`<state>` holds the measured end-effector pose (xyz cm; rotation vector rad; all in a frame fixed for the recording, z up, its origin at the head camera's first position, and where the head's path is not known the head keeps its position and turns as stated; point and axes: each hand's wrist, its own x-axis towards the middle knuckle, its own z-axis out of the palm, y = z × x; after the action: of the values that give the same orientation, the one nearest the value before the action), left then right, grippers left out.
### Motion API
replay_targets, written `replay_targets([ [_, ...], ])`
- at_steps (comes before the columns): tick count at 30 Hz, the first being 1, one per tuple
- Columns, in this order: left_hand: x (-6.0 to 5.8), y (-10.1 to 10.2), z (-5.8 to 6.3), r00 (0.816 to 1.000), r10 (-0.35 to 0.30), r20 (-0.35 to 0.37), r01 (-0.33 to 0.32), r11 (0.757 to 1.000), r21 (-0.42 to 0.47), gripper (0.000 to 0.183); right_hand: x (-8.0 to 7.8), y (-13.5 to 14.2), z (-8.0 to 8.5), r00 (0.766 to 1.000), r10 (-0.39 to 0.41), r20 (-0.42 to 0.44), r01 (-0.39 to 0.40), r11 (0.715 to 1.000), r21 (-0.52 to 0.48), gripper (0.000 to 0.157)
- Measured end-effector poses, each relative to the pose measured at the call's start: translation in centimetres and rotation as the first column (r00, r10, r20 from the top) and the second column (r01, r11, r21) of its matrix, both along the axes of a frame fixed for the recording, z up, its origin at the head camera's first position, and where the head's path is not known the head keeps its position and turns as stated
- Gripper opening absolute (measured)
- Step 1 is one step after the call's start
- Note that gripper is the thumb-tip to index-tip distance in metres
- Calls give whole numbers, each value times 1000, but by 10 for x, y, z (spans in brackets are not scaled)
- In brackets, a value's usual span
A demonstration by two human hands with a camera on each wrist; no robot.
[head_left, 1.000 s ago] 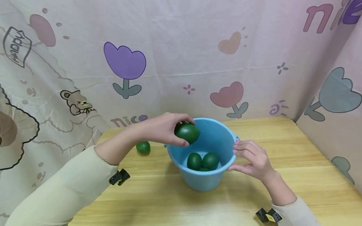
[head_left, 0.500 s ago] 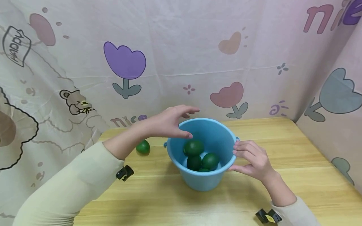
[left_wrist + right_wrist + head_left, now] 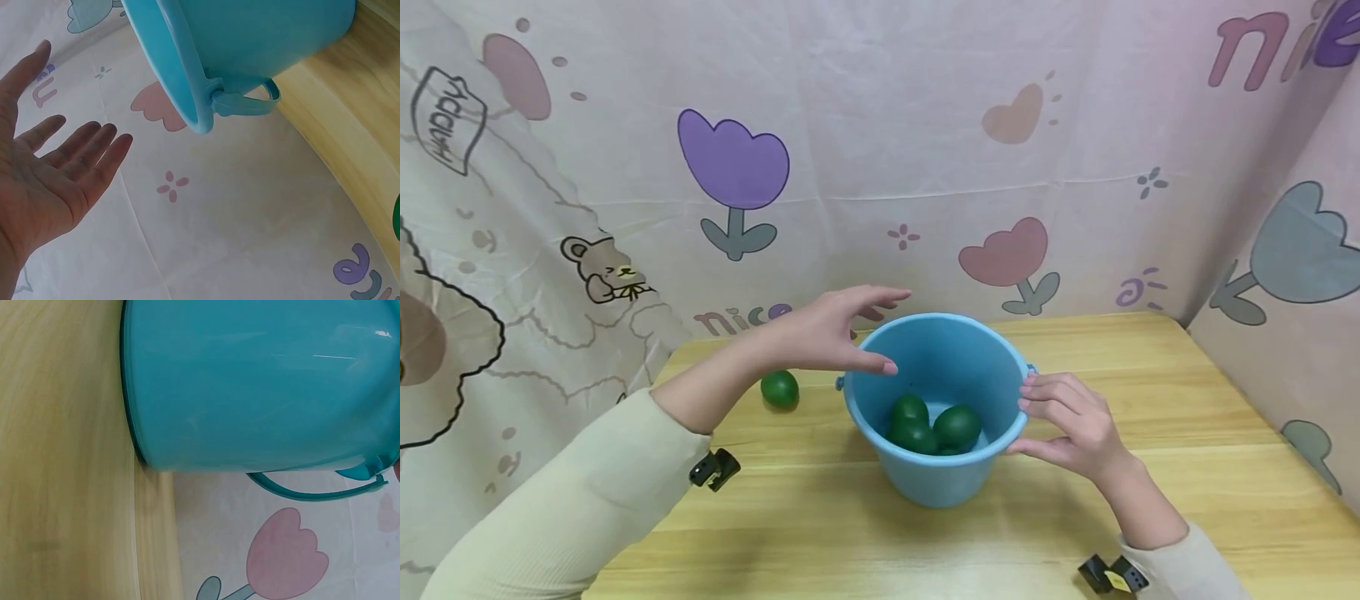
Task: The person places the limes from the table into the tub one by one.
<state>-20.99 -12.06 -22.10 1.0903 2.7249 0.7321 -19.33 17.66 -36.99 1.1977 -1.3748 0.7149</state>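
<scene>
A light blue bucket [image 3: 934, 479] stands upright on the table with several dark green avocados [image 3: 957, 428] at its bottom, partly hidden by the near rim. My left hand [image 3: 831, 327], fingers spread and holding nothing, hovers over the bucket's left rim; in the left wrist view its bare palm [image 3: 47, 187] faces the camera. On the bucket's right side, my right hand [image 3: 1075, 425] holds the rim near the handle joint, fingertips above and thumb lower. The right wrist view shows mostly the bucket wall [image 3: 262, 387], with barely a fingertip at its edge. One more avocado [image 3: 780, 389] lies left of the bucket.
The bucket's handle [image 3: 250, 103] hangs down on its far side. A patterned cloth [image 3: 865, 150] rises behind the wooden table [image 3: 790, 517] and on both sides. A small black device [image 3: 715, 469] sits at each wrist.
My left hand has let go of an avocado, which dropped into the bucket and settled among the others. The hand rose, then drew slightly left. My right hand has kept its place.
</scene>
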Motion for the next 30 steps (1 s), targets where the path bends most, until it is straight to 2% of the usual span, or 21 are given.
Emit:
replay_targets([
  [23, -1, -29, -7, 992, 123, -3, -123, 992, 40, 82, -1, 1, -1, 1000, -3, 1, 3, 1000, 5, 52],
  [30, -2, -40, -12, 990, 143, -5, -143, 988, 59, 80, 0, -1, 1, 1000, 7, -3, -7, 1000, -10, 52],
])
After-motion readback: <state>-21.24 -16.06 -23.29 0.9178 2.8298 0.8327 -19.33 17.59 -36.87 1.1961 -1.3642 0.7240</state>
